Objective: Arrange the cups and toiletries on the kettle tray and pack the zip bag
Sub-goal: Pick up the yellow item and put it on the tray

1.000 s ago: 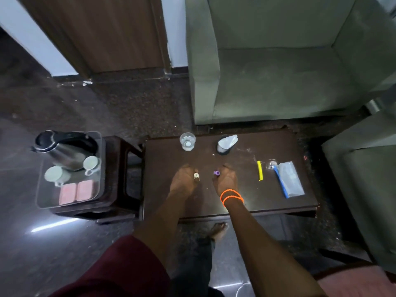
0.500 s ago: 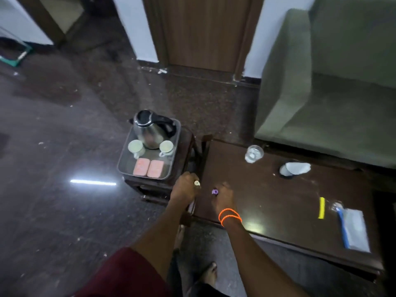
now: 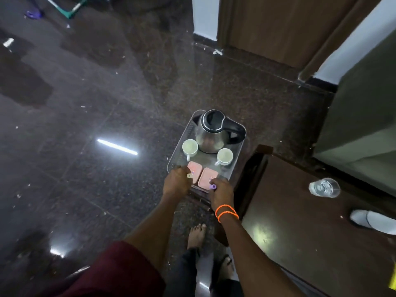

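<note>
The clear tray holds a steel kettle, two white cups and two pink soap bars. Over the tray's near left corner, my left hand is closed around a small bottle with a pale cap. My right hand, with orange bands at the wrist, grips a small bottle with a purple cap at the tray's near edge, next to the right soap bar. The zip bag is out of view.
The tray stands on a small dark stool. To the right is the dark wooden table with an overturned clear glass and a white-wrapped cup. A green sofa stands behind it. My bare foot is on the polished floor.
Both hands carried the small bottles left from the table to the tray's near edge. The view swung left, and the table's right end went out of frame.
</note>
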